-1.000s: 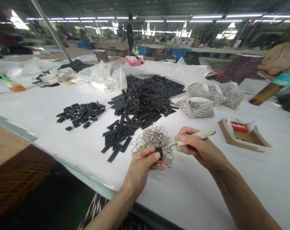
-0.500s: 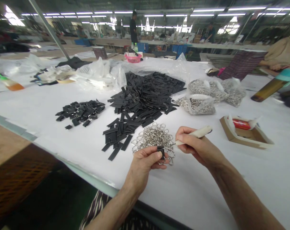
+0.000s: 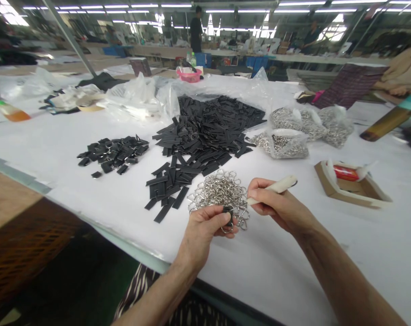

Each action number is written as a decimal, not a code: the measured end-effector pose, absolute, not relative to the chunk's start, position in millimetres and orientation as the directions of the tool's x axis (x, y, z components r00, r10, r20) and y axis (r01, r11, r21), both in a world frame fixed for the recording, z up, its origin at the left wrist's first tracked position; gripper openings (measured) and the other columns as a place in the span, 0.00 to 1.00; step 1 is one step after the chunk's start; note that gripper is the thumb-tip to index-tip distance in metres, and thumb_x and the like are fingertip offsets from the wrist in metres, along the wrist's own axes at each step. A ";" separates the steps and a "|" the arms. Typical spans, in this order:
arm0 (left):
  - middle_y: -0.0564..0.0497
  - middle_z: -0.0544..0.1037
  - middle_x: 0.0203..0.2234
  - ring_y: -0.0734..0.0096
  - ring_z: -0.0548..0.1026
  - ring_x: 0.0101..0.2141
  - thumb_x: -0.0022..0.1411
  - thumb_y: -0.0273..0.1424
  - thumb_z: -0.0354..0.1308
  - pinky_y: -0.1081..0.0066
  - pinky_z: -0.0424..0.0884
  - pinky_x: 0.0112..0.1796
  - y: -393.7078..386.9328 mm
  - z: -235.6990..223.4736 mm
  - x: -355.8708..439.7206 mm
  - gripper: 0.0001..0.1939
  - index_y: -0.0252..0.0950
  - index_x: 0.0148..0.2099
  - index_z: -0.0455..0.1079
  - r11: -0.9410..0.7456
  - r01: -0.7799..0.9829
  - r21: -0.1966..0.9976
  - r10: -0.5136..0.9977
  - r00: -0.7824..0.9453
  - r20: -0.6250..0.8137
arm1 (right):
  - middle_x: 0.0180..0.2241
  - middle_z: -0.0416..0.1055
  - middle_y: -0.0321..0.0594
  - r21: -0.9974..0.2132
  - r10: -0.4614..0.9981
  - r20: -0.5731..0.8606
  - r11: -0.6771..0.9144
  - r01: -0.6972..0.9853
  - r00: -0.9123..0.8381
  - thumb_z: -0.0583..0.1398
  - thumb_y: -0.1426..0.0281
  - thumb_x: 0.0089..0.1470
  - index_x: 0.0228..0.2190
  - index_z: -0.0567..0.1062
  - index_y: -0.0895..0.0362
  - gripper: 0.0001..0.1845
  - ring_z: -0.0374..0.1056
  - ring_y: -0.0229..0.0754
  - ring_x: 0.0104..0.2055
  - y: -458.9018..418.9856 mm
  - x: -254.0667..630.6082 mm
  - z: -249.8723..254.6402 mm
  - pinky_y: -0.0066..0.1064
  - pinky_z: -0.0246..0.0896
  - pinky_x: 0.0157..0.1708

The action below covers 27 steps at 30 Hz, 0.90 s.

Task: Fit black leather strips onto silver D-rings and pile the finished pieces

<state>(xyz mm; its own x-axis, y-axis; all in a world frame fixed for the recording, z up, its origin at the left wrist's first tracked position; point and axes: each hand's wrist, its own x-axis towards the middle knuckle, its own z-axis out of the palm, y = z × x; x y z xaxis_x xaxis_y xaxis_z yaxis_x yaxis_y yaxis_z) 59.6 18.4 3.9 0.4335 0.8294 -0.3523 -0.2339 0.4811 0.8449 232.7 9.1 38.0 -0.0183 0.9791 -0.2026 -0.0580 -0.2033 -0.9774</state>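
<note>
Between the thumb and fingers of my left hand (image 3: 205, 226) is a short black strip (image 3: 229, 211) looped on a metal ring (image 3: 227, 231), partly hidden by the thumb. My right hand (image 3: 271, 199) grips a tool with a cream-coloured handle (image 3: 284, 184). The tool's front end points left towards the strip, a small gap away; its thin tip is hard to make out. Behind my left hand lies a heap of loose metal rings (image 3: 222, 188). A large pile of black strips (image 3: 208, 131) spreads beyond it.
To the left sits a small pile of black strips with rings (image 3: 113, 154). Clear bags of rings (image 3: 289, 144) lie at the right, near a cardboard box (image 3: 331, 188) with a red tube (image 3: 345, 173). The table edge (image 3: 131, 248) is close. Other people work further back.
The strip's end, which stood up at the tool's thin tip, now lies lower against my left fingers. The tool has shifted slightly, and the view has tilted a little.
</note>
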 end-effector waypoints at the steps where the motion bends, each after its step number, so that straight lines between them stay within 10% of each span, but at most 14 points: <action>1: 0.49 0.77 0.22 0.72 0.74 0.22 0.50 0.28 0.60 0.73 0.70 0.26 18.1 4.6 59.4 0.05 0.31 0.26 0.71 0.476 -0.222 0.851 0.831 0.431 -0.352 | 0.13 0.52 0.28 -0.978 0.979 -0.202 -0.203 -0.056 -0.022 0.57 0.69 0.45 0.18 0.63 0.58 0.10 0.43 0.30 0.17 9.2 232.0 38.0 0.26 0.35 0.17; 16: 0.48 0.77 0.21 0.73 0.73 0.20 0.50 0.28 0.60 0.73 0.69 0.24 17.5 -3.9 48.1 0.06 0.31 0.25 0.70 0.459 -0.219 0.861 0.846 0.404 -0.348 | 0.12 0.53 0.29 -0.981 0.992 0.023 0.045 -0.188 0.122 0.58 0.67 0.46 0.20 0.66 0.57 0.08 0.42 0.29 0.15 5.4 264.8 46.8 0.25 0.31 0.16; 27: 0.47 0.76 0.18 0.71 0.72 0.18 0.47 0.26 0.61 0.73 0.68 0.22 18.3 -0.9 36.3 0.06 0.31 0.25 0.66 0.479 -0.338 0.810 0.868 0.320 -0.380 | 0.16 0.59 0.32 -0.965 0.977 0.112 0.063 0.255 0.180 0.59 0.65 0.47 0.21 0.68 0.57 0.09 0.52 0.32 0.19 -1.8 236.9 43.2 0.24 0.45 0.16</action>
